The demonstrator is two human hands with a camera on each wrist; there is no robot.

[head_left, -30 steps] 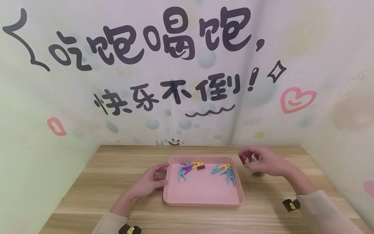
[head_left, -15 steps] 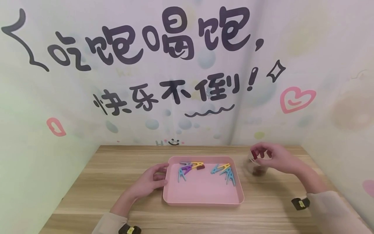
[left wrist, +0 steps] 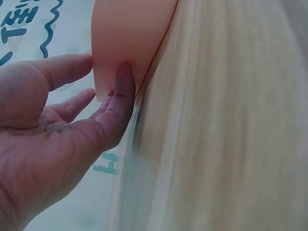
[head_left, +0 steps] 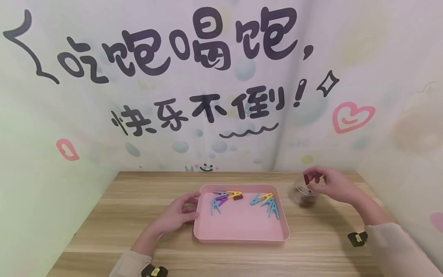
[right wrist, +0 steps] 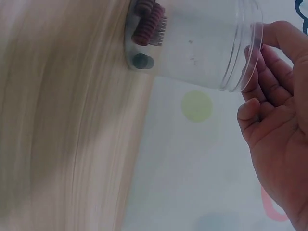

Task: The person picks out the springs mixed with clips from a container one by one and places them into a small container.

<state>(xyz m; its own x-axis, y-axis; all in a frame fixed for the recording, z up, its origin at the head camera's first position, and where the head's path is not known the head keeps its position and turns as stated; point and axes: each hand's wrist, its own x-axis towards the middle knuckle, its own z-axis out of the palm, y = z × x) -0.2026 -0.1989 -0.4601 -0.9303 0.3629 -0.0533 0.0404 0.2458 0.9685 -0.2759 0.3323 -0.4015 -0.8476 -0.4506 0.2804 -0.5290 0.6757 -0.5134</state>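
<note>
A pink tray (head_left: 242,241) lies in the middle of the wooden table. My left hand (head_left: 180,213) rests against its left wall, fingers relaxed; in the left wrist view fingertips touch the tray's outer side (left wrist: 130,33). A small dark red piece (head_left: 306,179) is pinched between thumb and fingers of my right hand (head_left: 332,186). This piece is right at the mouth of a clear plastic jar (right wrist: 202,43). Ridged dark red cylinders (right wrist: 149,24) and a dark round-ended piece (right wrist: 143,61) lie at the jar's bottom.
Inside the tray, blue, purple and yellow clothespins (head_left: 221,199) and another dark red piece (head_left: 238,197) lie at the back left. More blue and yellow clothespins (head_left: 270,204) lie at the right. A printed cloth (head_left: 221,146) hangs behind the table.
My right hand has moved right, carrying the dark red piece from beside the tray to the jar's mouth. My left hand and the tray have stayed in place.
</note>
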